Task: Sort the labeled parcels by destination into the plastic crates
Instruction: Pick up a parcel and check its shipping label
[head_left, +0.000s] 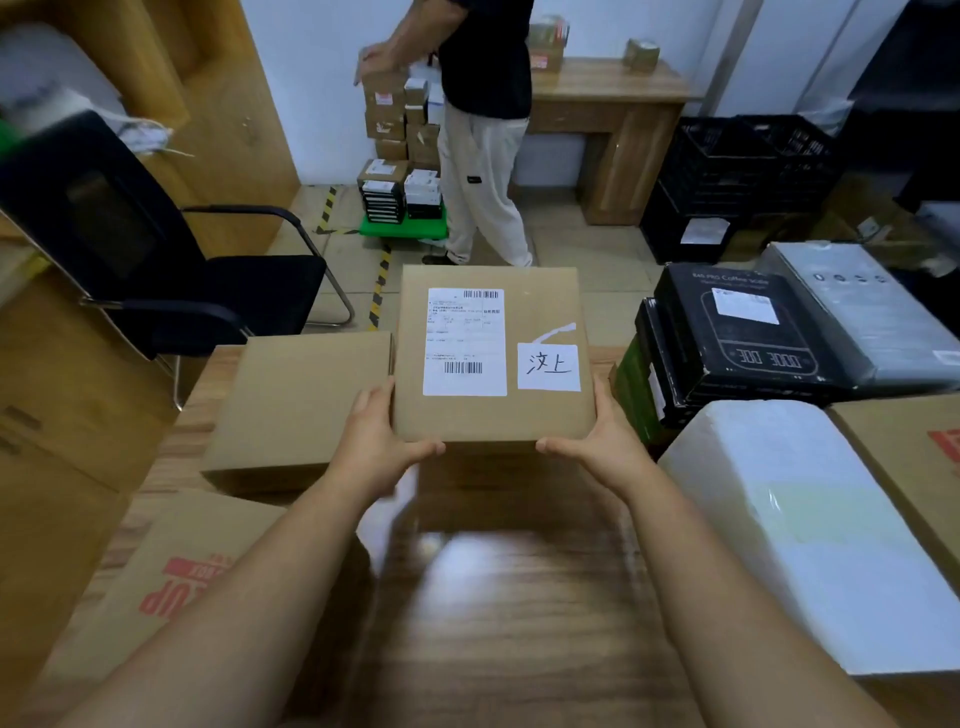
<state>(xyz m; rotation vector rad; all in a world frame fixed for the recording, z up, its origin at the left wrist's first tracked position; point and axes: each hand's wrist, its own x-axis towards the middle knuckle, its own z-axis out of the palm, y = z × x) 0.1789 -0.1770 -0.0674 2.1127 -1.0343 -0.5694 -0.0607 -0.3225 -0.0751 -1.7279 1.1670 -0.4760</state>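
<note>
A brown cardboard parcel (493, 410) is held above the wooden table (509, 597) in the middle of the view. Its top carries a white shipping label with barcodes and a small white note with handwritten characters. My left hand (382, 441) grips its near left corner and my right hand (602, 441) grips its near right corner. Black plastic crates (737, 171) are stacked on the floor at the far right.
A plain cardboard box (296, 405) lies left of the parcel, and a box with red print (176, 587) nearer me. Black coffee-scale boxes (737, 338) and a white wrapped package (810, 530) lie right. A black chair (156, 270) stands left. A person (483, 130) stands beside stacked boxes on a green cart (402, 226).
</note>
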